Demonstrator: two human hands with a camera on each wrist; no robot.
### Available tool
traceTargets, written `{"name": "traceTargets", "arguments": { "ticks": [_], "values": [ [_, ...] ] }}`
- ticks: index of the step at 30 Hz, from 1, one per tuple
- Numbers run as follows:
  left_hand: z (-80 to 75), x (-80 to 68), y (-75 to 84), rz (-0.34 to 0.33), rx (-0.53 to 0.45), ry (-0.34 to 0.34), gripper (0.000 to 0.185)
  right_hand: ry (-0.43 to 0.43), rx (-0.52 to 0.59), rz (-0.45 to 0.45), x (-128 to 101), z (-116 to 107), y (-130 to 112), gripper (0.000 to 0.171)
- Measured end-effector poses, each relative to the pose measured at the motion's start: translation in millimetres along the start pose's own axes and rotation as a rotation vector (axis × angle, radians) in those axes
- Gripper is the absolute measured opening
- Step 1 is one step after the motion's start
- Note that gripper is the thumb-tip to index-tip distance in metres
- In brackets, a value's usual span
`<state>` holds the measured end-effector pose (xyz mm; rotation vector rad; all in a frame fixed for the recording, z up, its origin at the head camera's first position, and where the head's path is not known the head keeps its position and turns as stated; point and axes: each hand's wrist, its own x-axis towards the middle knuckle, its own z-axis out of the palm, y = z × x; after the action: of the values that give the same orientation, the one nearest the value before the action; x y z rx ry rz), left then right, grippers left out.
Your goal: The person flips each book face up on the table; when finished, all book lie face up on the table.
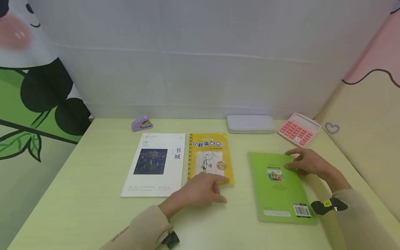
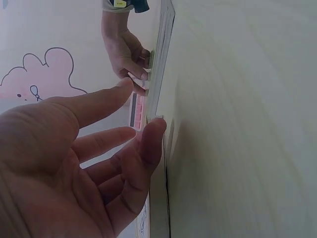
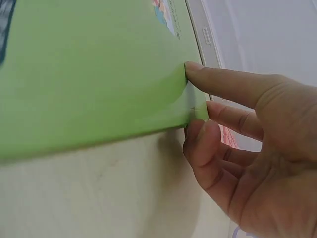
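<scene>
Books in a row on my pale desk [image 1: 93, 208]: my right hand [image 1: 309, 165] pinches the far right edge of the green book [image 1: 278, 187], thumb on top and fingers curled beneath. Left of the green book, my left hand [image 1: 200, 191] lies relaxed, holding nothing, fingertips touching the yellow book's [image 1: 209, 156] near edge. Farther left lies a white magazine [image 1: 156, 163]; beyond the green book, a pink calculator [image 1: 298, 129].

The head view looks down at the desk [image 1: 93, 194]; both wrist views sit close, skimming it, sharing the green book [image 3: 89, 74].
</scene>
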<state>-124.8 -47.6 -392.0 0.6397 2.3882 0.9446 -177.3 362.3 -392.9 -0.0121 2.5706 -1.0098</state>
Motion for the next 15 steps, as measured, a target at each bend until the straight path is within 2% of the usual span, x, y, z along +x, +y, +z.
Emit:
{"name": "traceTargets", "arguments": {
  "ticks": [5, 11, 15],
  "values": [
    [8.2, 2.1, 6.1, 0.019, -0.011, -0.020, 0.063, 0.008, -0.019, 0.043, -9, 2, 2, 0.073],
    [17.8, 6.5, 13.7, 0.067, 0.041, -0.020, 0.063, 0.018, -0.027, 0.074, -20, 7, 2, 0.070],
    [22.7, 8.0, 16.1, 0.072, 0.066, -0.014, 0.065, 0.026, -0.021, 0.085, -26, 9, 3, 0.069]
  ]
}}
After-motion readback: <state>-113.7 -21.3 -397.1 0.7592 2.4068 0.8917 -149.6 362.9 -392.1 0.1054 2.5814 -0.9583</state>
